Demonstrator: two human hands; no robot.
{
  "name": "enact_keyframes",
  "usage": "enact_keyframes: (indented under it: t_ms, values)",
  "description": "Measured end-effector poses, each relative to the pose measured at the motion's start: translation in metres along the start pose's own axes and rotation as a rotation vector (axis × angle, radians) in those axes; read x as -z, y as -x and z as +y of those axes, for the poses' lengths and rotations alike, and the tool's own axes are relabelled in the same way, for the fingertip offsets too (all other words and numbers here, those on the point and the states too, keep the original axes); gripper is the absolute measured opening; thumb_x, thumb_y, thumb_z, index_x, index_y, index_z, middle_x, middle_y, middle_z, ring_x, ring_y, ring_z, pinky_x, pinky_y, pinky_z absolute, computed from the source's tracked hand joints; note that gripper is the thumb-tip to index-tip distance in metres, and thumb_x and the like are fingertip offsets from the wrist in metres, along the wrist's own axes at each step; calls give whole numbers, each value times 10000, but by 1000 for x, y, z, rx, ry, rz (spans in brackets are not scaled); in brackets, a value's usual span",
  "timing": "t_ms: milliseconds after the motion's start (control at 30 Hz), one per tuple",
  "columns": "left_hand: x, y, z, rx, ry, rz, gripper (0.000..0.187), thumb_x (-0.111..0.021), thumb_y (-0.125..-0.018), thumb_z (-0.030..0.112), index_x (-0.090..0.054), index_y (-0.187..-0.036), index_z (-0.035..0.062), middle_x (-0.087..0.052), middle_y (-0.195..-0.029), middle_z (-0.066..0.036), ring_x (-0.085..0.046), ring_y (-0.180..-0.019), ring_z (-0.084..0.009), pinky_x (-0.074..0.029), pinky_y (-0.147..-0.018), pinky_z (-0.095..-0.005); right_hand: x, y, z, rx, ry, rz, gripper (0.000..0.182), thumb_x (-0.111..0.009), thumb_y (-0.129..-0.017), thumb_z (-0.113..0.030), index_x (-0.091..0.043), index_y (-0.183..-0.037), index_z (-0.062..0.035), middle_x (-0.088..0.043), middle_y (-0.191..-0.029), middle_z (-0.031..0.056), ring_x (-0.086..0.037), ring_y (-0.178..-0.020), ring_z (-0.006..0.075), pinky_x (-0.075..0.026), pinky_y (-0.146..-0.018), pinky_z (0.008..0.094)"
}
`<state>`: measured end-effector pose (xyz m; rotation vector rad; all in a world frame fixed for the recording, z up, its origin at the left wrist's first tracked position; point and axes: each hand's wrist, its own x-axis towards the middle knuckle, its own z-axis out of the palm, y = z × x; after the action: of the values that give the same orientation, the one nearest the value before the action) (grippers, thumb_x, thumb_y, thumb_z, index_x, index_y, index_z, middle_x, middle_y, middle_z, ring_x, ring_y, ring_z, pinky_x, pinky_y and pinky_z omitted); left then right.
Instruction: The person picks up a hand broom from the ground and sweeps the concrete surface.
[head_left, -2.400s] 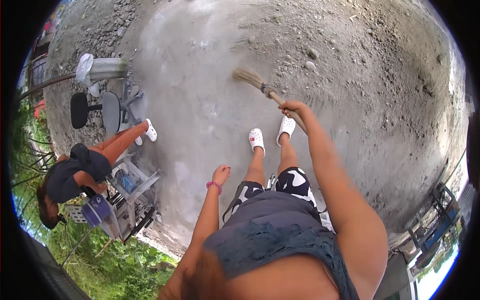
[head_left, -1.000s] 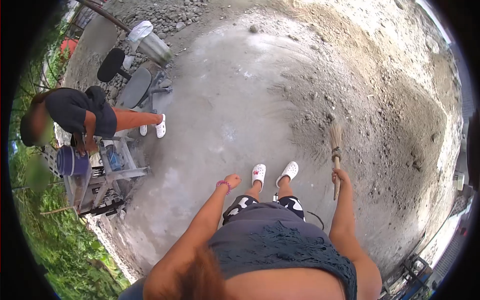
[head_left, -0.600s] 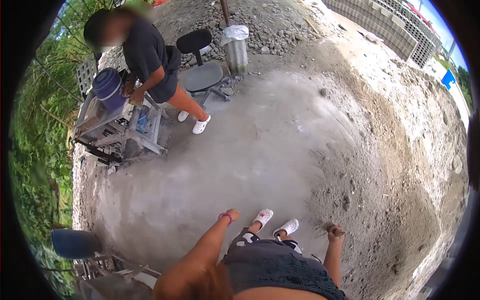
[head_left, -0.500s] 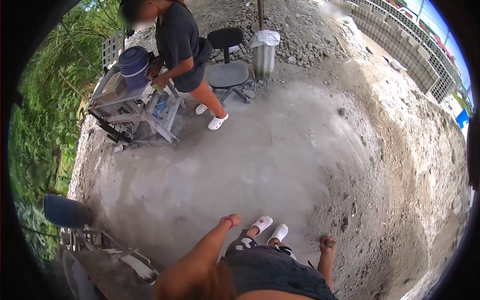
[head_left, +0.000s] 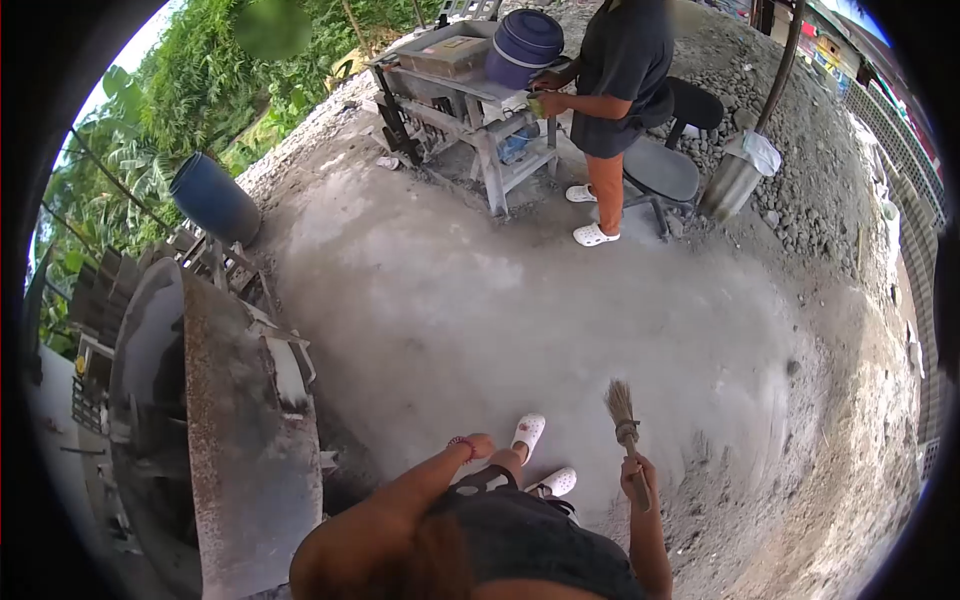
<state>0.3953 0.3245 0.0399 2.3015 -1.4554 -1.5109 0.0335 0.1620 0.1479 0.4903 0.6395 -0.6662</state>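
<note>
My right hand (head_left: 638, 474) is closed around the handle of a short straw brush (head_left: 620, 405), its bristles pointing forward over the grey, dusty ground (head_left: 480, 320). On the other side of my body, my left hand (head_left: 480, 445), with a pink beaded bracelet at the wrist, hangs above the ground near my white shoes (head_left: 530, 432). Its fingers look curled together, and whether anything is inside them cannot be made out.
Another person (head_left: 625, 70) stands at a work table (head_left: 480, 130) bearing a blue cooler (head_left: 523, 48). Nearby are an office chair (head_left: 662, 168) and a bin (head_left: 728, 188). A blue barrel (head_left: 215, 198) and a large rusty metal sheet (head_left: 245, 450) stand at the left.
The view has turned left, bringing the metal sheet further into sight. The brush in my right hand has swung up and forward, so its bristles now show.
</note>
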Motion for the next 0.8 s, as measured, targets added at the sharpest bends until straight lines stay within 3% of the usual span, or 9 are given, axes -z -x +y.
enact_keyframes:
  t_ms: [100, 167, 233, 300, 400, 500, 600, 700, 800]
  values:
    - [34, 43, 3, 63, 252, 39, 299, -460, -655, 290, -564, -679, 10, -572, -658, -125, -555, -586, -223, -435, -567, -338, -31, -46, 1, -74, 82, -7, 74, -379, -787, -67, -366, -780, 5, -386, -547, 27, -397, -428, 89, -411, -395, 179]
    - [34, 32, -41, 301, 366, -58, 299, -457, -656, 269, -559, -808, 32, -568, -725, -77, -558, -644, -150, -448, -516, -294, -56, -70, 10, -67, 83, 31, 83, -386, -783, -66, -368, -794, 14, -392, -556, 31, -402, -430, 95, -416, -395, 183]
    - [29, 30, -80, 382, 497, 11, 270, -446, -676, 247, -559, -798, 34, -570, -724, -73, -560, -628, -153, -450, -493, -297, -84, -94, 22, -61, 60, 106, 107, -401, -773, -67, -368, -808, 29, -413, -572, 48, -420, -429, 109, -427, -395, 193]
    - [12, 7, -143, 161, 185, -50, 239, -432, -705, 215, -554, -781, 24, -574, -730, -77, -563, -610, -163, -452, -493, -297, -101, -120, 32, -87, 115, 150, 119, -406, -773, -71, -367, -812, 34, -426, -585, 58, -429, -428, 114, -433, -395, 198]
    - [24, 4, -173, 498, 521, -75, 236, -424, -679, 207, -547, -678, 6, -542, -585, -92, -523, -498, -215, -418, -454, -341, -125, -174, 44, -173, 151, 220, 124, -413, -773, -77, -368, -810, 32, -440, -604, 70, -440, -422, 123, -443, -394, 205]
    - [62, 3, -185, 514, 604, 13, 242, -402, -731, 201, -551, -762, 13, -579, -738, -98, -560, -560, -181, -450, -481, -309, -157, -228, 70, -121, 170, 298, 111, -422, -770, -83, -374, -789, 15, -437, -600, 67, -441, -406, 134, -444, -376, 205]
    - [109, -3, -192, 373, 419, 32, 252, -391, -723, 199, -556, -748, 11, -577, -711, -106, -553, -532, -190, -443, -473, -303, -194, -279, 99, -131, 186, 298, 113, -420, -773, -89, -373, -779, 14, -435, -597, 66, -445, -405, 135, -439, -366, 195]
    - [131, -26, -209, 404, 519, 93, 260, -397, -685, 209, -569, -673, 14, -566, -650, -139, -554, -557, -250, -426, -480, -358, -232, -322, 121, -218, 269, 327, 123, -417, -777, -96, -373, -776, 18, -434, -594, 65, -443, -403, 130, -431, -360, 182]
    - [173, -29, -205, 483, 651, 96, 263, -398, -688, 216, -562, -723, 14, -570, -677, -94, -543, -564, -195, -433, -514, -313, -285, -380, 145, -333, 375, 293, 136, -407, -780, -105, -378, -788, 28, -429, -581, 61, -429, -400, 116, -418, -357, 172]
